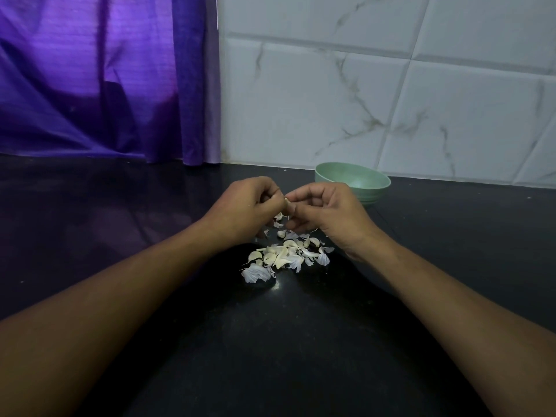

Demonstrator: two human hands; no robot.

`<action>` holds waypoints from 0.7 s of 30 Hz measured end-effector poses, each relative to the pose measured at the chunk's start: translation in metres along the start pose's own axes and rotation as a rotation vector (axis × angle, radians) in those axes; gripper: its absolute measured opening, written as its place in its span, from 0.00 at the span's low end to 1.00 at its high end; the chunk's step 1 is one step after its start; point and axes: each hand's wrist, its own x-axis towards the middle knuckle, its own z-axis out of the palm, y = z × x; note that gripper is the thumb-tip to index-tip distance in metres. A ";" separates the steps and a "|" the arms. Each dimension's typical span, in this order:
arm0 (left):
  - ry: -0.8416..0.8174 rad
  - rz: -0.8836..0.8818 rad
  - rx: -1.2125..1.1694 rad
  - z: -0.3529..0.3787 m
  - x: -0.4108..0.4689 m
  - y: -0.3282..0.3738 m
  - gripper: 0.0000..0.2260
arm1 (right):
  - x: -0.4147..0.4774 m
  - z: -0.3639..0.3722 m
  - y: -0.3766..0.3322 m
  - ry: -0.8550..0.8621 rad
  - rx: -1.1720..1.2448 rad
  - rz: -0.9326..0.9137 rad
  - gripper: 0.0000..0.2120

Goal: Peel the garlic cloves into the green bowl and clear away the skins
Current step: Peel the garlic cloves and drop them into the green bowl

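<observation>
My left hand (246, 206) and my right hand (328, 212) meet above the black counter, fingertips pinching one small pale garlic clove (288, 201) between them. Most of the clove is hidden by the fingers. Just below the hands lies a heap of garlic cloves and papery white skins (285, 257) on the counter. The green bowl (365, 179) stands behind my right hand, near the wall; its visible inside looks bare.
The black counter (120, 236) stretches wide to the left and front. A purple curtain (99, 79) hangs at the back left. A white marbled tile wall (391, 85) rises behind the bowl.
</observation>
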 end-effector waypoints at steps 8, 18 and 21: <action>-0.012 -0.014 0.040 -0.001 0.000 -0.006 0.08 | 0.002 -0.001 -0.002 0.094 0.174 -0.005 0.07; -0.009 -0.032 -0.076 0.000 0.000 -0.006 0.15 | 0.000 -0.003 -0.001 0.101 0.178 0.034 0.08; -0.005 -0.099 -0.203 0.000 0.000 -0.005 0.15 | -0.001 -0.001 -0.002 0.086 0.185 0.020 0.07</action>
